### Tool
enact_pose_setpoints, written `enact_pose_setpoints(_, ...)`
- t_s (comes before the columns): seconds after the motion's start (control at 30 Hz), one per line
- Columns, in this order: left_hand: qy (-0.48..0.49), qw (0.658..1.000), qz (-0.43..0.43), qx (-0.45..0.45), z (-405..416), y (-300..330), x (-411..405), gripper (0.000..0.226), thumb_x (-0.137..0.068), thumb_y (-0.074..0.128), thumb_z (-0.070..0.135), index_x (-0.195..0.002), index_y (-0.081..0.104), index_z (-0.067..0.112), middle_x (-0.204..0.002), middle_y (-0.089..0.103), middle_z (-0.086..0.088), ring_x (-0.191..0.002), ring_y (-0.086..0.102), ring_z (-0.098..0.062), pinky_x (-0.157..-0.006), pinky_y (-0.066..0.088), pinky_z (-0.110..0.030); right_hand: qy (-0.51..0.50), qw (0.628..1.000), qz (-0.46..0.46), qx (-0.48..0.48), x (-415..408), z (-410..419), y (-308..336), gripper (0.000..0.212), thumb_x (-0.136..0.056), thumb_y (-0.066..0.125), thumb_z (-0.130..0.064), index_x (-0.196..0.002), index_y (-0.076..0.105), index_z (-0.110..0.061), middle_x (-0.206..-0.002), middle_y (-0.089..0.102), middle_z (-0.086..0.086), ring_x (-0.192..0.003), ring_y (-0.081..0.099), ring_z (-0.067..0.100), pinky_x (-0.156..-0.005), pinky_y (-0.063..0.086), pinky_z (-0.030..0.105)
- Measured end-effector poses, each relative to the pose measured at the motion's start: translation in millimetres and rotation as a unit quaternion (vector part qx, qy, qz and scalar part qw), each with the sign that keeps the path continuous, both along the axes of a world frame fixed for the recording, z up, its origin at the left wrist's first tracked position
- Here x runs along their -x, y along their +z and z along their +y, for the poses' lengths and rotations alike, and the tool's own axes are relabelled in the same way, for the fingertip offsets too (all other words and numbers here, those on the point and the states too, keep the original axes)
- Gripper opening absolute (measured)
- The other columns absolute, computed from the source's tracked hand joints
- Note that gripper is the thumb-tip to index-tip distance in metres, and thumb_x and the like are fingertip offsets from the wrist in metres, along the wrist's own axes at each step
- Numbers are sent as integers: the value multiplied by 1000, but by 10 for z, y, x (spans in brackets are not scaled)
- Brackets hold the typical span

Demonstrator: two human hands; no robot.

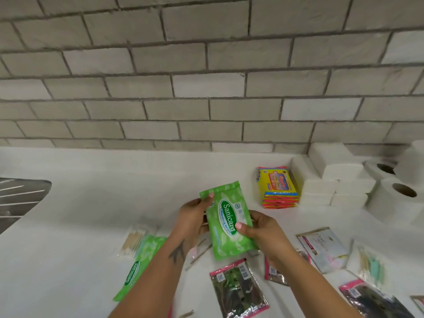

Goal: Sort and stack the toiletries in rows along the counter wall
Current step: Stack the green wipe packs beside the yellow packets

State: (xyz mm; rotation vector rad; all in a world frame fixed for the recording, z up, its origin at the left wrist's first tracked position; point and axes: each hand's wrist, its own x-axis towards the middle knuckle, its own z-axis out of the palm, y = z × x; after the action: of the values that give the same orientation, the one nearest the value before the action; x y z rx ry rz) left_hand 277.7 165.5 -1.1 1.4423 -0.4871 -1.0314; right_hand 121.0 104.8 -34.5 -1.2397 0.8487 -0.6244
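Both my hands hold one green Sanicare wipes pack [226, 220] above the white counter [91, 180]. My left hand [195, 216] grips its upper left edge, and my right hand [259, 228] grips its lower right side. A second green wipes pack [140, 265] lies flat at the lower left, partly under my left forearm. A stack of yellow and pink wipes packs [278, 188] stands by the wall on the right, next to stacked white tissue packs [332, 177] and toilet paper rolls [399, 191].
A packet of cotton swabs [135, 239] lies left of my arm. Pink-edged dark sachets [238, 288], a pale soap packet [323, 249] and a clear packet [370, 262] are scattered along the near counter. A sink [18, 198] sits at the far left. Grey brick tiles [206, 76] form the wall.
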Motion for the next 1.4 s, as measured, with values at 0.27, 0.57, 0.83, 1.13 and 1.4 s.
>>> enact_pose_setpoints(0.27, -6, 999, 1, -43, -560, -90, -276, 18, -88, 64, 25, -83, 67, 9, -62, 72, -4, -54, 67, -20, -57, 59, -32, -92, 990, 100, 31, -106, -153, -61, 38, -72, 80, -16, -106, 64, -11, -77, 73, 10, -60, 70, 17, -46, 50, 22)
enact_pose_setpoints(0.57, -49, 993, 9, -106, -1293, -299, -300, 18, -89, 64, 17, -81, 60, 2, -75, 66, -11, -49, 65, -17, -49, 56, -32, -208, 938, 258, 101, -201, -473, -159, 42, -76, 76, -34, -104, 49, -19, -76, 68, 6, -63, 62, 22, -61, 48, 30)
enact_pose_setpoints(0.83, -83, 983, -65, -149, -1742, -638, -449, 22, -85, 68, 22, -81, 64, 1, -102, 69, -24, -93, 67, -37, -84, 55, -52, -125, 869, 417, 235, -218, -485, -241, 31, -90, 54, -34, -116, 42, -23, -103, 64, 1, -97, 61, 26, -69, 38, 29)
enact_pose_setpoints(1.13, -120, 912, -369, -134, -1698, -662, -445, 69, -80, 74, 24, -138, 40, 10, -143, 41, -9, -129, 43, -26, -106, 36, -32, -38, 757, 453, 470, -379, -523, -295, 37, -42, 84, -11, -75, 69, -18, -72, 63, -3, -60, 62, 18, -50, 49, 27)
enact_pose_setpoints(1.4, -313, 710, -619, -125, -1506, -862, -413, 47, -98, 41, 36, -144, 31, 34, -156, 18, 16, -145, 11, -9, -118, 6, -47, 104, 752, 509, 406, -529, -682, -302, 48, -97, 33, -4, -144, 27, -7, -148, 32, 9, -135, 30, 23, -113, 20, 31)
